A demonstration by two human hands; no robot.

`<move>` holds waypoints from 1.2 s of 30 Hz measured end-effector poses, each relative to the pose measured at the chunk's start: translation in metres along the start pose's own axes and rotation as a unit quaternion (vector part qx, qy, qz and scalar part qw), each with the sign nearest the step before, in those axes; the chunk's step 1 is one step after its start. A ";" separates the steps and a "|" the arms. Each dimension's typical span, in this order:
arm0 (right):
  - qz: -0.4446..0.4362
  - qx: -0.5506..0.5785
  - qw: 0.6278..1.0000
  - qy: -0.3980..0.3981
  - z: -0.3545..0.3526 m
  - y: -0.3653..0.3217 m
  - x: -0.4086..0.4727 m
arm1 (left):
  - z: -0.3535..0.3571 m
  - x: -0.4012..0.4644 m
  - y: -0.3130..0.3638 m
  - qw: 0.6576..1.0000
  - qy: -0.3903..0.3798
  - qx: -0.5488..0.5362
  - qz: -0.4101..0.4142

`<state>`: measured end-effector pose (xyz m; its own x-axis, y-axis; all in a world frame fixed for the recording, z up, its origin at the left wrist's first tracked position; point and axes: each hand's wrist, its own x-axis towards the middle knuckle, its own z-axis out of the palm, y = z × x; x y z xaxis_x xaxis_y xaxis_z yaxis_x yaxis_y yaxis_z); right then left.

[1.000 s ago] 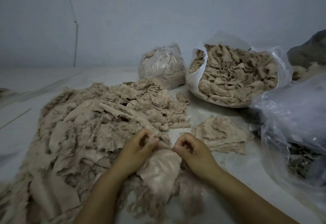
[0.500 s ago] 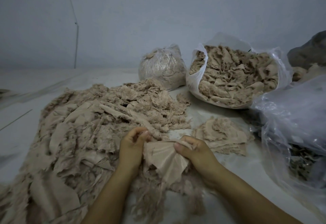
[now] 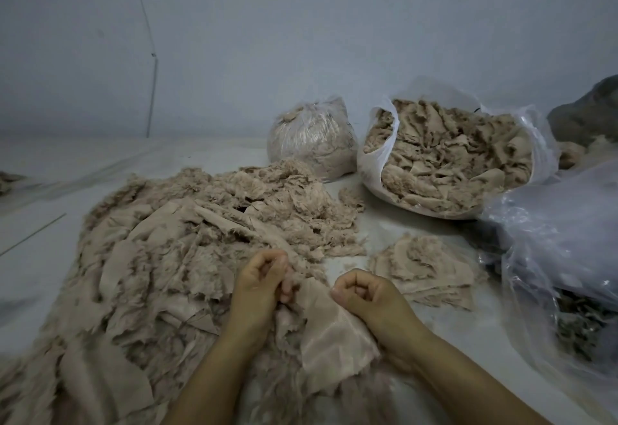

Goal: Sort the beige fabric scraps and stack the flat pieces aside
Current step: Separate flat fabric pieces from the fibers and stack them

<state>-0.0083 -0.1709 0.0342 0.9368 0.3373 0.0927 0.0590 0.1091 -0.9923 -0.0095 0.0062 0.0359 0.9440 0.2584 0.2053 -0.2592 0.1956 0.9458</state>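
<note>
Nearest, a flat beige scrap (image 3: pixel 329 331) is pinched at its upper edge by both hands: the left hand (image 3: pixel 259 285) has its fingers curled round the left corner, and the right hand (image 3: pixel 366 294) is closed in a fist on the right corner. Its smooth backing is turned up, and its long axis runs from the hands down toward the viewer, tilted a little to the right. Left of and beyond the left hand, a large heap of scraps (image 3: pixel 174 257) is spread, fluffy pile and flat backing mixed together; part of it lies under the held piece. Just beyond the right hand, a small stack of flat pieces (image 3: pixel 424 270) is laid. To the right of it, a crumpled clear plastic bag (image 3: pixel 565 247) is seen. Farther off, an open white bag (image 3: pixel 378 163) filled with scraps is set, and a tied clear bag (image 3: pixel 311 140) beside it. Everything is carried on a pale grey floor (image 3: pixel 67 163), which is met by a plain bluish wall (image 3: pixel 301 40).
</note>
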 end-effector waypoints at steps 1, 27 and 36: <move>-0.018 -0.001 1.000 -0.001 0.001 0.001 0.000 | 0.002 -0.002 -0.001 0.999 -0.031 0.022 -0.002; -0.012 0.137 0.987 0.087 -0.001 0.001 0.005 | 0.027 -0.022 -0.003 0.979 -0.176 0.058 -0.080; -0.031 0.073 0.973 0.217 -0.006 -0.008 0.007 | 0.005 0.002 0.000 0.997 0.056 0.021 -0.049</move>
<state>-0.0001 -0.1753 0.0422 0.9922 -0.0981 0.0763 0.0995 0.2592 -0.9607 -0.0069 0.0016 0.0372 0.9349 0.3448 0.0836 -0.1555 0.1864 0.9701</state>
